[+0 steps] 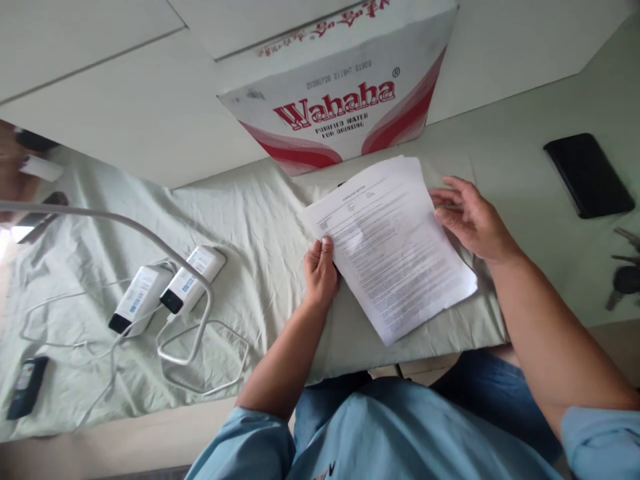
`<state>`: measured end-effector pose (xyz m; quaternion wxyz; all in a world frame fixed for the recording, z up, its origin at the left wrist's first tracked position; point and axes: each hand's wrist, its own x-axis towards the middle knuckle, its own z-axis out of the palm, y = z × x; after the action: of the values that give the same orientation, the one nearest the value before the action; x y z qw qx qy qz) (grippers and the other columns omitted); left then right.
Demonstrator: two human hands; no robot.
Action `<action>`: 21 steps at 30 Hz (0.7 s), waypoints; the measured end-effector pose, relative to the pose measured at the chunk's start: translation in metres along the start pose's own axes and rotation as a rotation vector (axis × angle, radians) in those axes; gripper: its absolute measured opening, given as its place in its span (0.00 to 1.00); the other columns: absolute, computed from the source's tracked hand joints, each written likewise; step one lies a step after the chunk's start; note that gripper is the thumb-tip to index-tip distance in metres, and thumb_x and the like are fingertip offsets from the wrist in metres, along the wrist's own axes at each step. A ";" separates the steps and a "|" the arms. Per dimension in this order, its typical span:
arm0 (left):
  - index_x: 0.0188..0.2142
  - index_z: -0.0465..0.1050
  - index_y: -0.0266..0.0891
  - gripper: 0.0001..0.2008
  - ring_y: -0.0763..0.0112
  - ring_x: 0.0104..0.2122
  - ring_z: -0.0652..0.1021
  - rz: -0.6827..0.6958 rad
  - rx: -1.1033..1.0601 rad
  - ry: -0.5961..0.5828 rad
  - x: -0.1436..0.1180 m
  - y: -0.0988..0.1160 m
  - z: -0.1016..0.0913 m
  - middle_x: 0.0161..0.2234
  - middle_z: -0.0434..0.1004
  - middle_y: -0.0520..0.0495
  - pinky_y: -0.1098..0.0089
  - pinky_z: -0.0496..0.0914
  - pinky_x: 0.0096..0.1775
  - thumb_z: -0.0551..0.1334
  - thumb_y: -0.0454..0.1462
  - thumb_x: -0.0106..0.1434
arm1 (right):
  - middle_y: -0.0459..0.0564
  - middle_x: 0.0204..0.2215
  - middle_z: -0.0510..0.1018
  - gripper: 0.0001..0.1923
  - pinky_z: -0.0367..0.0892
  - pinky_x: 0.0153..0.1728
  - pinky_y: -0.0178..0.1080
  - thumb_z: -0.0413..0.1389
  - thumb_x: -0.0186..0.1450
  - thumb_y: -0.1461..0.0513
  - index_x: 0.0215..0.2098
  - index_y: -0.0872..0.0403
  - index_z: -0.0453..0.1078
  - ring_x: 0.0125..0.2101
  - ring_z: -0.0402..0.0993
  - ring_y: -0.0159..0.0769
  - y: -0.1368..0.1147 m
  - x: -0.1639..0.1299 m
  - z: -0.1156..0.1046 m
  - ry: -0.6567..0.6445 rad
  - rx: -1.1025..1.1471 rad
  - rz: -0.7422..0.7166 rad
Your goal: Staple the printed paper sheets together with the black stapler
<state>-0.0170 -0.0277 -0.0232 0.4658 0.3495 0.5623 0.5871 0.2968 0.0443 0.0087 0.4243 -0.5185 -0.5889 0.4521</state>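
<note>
A stack of printed white sheets (395,247) lies tilted on the pale green cloth (260,220) that covers the table. My left hand (320,270) pinches the stack's left edge, thumb on top. My right hand (467,217) rests at the stack's right edge, fingers spread and touching the top sheet's upper right corner. Both forearms reach out from light blue sleeves.
A white and red Wahaha carton (345,93) stands just behind the papers. Two white power banks (167,293) with cables and a lamp's bent white arm (130,230) lie left. A black phone (589,175) and keys (624,277) sit right; a dark device (27,387) lies far left.
</note>
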 end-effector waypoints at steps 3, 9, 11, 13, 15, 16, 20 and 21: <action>0.40 0.83 0.43 0.24 0.63 0.42 0.86 -0.009 -0.121 0.157 0.004 0.003 0.002 0.42 0.88 0.44 0.65 0.82 0.46 0.75 0.60 0.65 | 0.54 0.51 0.90 0.47 0.84 0.52 0.52 0.76 0.61 0.41 0.72 0.40 0.69 0.50 0.88 0.50 -0.001 -0.004 -0.008 -0.172 0.097 0.191; 0.42 0.81 0.42 0.22 0.66 0.42 0.86 -0.055 -0.247 0.271 0.011 0.006 -0.002 0.41 0.88 0.45 0.69 0.82 0.44 0.77 0.56 0.65 | 0.53 0.52 0.89 0.47 0.84 0.52 0.54 0.81 0.53 0.41 0.66 0.41 0.77 0.52 0.87 0.54 -0.001 -0.010 -0.021 -0.151 -0.071 0.158; 0.44 0.81 0.43 0.20 0.66 0.45 0.87 -0.064 -0.275 0.274 0.012 0.006 -0.004 0.44 0.88 0.45 0.69 0.83 0.47 0.77 0.54 0.67 | 0.49 0.43 0.89 0.39 0.84 0.45 0.51 0.81 0.52 0.41 0.59 0.41 0.82 0.43 0.87 0.51 -0.003 -0.011 -0.023 -0.243 -0.126 0.171; 0.45 0.82 0.43 0.18 0.66 0.46 0.87 -0.069 -0.276 0.265 0.012 0.007 -0.006 0.45 0.88 0.45 0.70 0.83 0.48 0.76 0.53 0.69 | 0.46 0.34 0.87 0.29 0.83 0.38 0.48 0.80 0.53 0.41 0.46 0.43 0.85 0.35 0.85 0.47 -0.004 -0.011 -0.024 -0.340 -0.133 0.200; 0.46 0.82 0.44 0.17 0.66 0.47 0.87 -0.062 -0.275 0.288 0.011 0.009 -0.009 0.47 0.89 0.45 0.70 0.84 0.48 0.75 0.52 0.70 | 0.46 0.30 0.87 0.23 0.82 0.36 0.47 0.79 0.55 0.41 0.37 0.45 0.85 0.32 0.84 0.45 -0.006 -0.012 -0.023 -0.345 -0.093 0.210; 0.47 0.82 0.44 0.16 0.67 0.48 0.87 -0.053 -0.281 0.314 0.010 0.010 -0.010 0.48 0.89 0.45 0.71 0.84 0.48 0.76 0.51 0.70 | 0.46 0.31 0.87 0.22 0.82 0.37 0.47 0.79 0.55 0.41 0.35 0.45 0.84 0.33 0.85 0.45 -0.006 -0.013 -0.022 -0.300 -0.055 0.201; 0.48 0.82 0.48 0.13 0.72 0.48 0.87 -0.022 -0.300 0.347 0.002 0.012 -0.017 0.48 0.89 0.51 0.79 0.82 0.43 0.76 0.48 0.70 | 0.46 0.39 0.90 0.19 0.84 0.49 0.54 0.77 0.58 0.42 0.37 0.42 0.84 0.45 0.88 0.50 -0.012 -0.015 -0.011 0.010 0.185 0.122; 0.47 0.82 0.48 0.11 0.74 0.48 0.87 -0.025 -0.308 0.339 -0.002 0.011 -0.017 0.48 0.89 0.52 0.81 0.81 0.42 0.76 0.47 0.71 | 0.47 0.41 0.90 0.20 0.84 0.53 0.56 0.76 0.58 0.41 0.39 0.41 0.84 0.49 0.88 0.53 -0.014 -0.016 -0.005 0.056 0.253 0.118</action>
<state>-0.0343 -0.0342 -0.0147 0.4198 0.1638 0.5405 0.7105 0.3003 0.0279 0.0232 0.4752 -0.5070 -0.4834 0.5324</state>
